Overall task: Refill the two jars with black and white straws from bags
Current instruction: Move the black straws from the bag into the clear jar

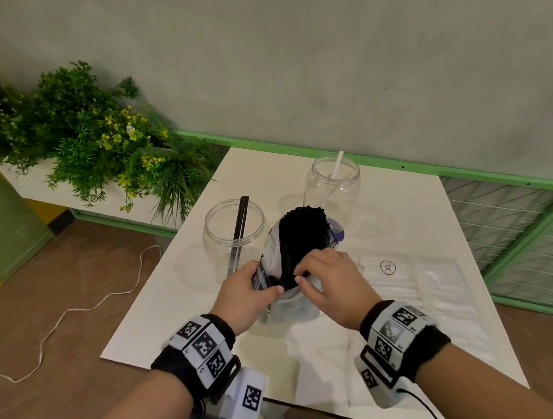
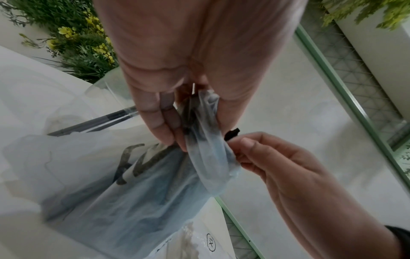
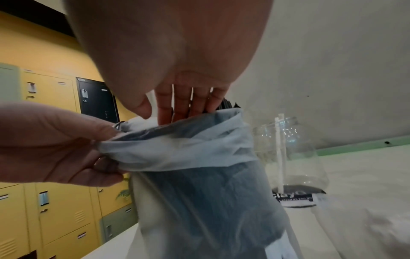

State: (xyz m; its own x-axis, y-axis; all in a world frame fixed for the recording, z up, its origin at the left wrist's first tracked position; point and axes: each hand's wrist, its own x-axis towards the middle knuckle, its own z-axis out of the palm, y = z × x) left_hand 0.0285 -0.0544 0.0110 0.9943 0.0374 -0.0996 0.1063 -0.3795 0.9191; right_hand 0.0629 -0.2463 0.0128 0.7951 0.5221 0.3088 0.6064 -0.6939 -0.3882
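Observation:
A translucent plastic bag [image 1: 272,244] stands at the middle of the white table [image 1: 407,222], with a thick bundle of black straws [image 1: 304,226] poking out of its top. My left hand [image 1: 270,287] pinches the bag's rolled rim [image 2: 204,122] at the near side. My right hand [image 1: 301,277] reaches into the mouth and pinches the black straws' ends [image 2: 231,134]. Behind stand two clear jars: the left jar [image 1: 217,230] holds a few black straws, the right jar [image 1: 320,187] a single white straw [image 1: 337,164]. A flat clear bag [image 1: 424,282] marked XL lies at the right.
A planter of green plants [image 1: 87,137] borders the table's far left corner. A green rail [image 1: 401,167] and wire mesh run along the far and right sides. A white cable [image 1: 73,310] trails on the floor at the left. Yellow lockers [image 3: 55,201] stand beyond.

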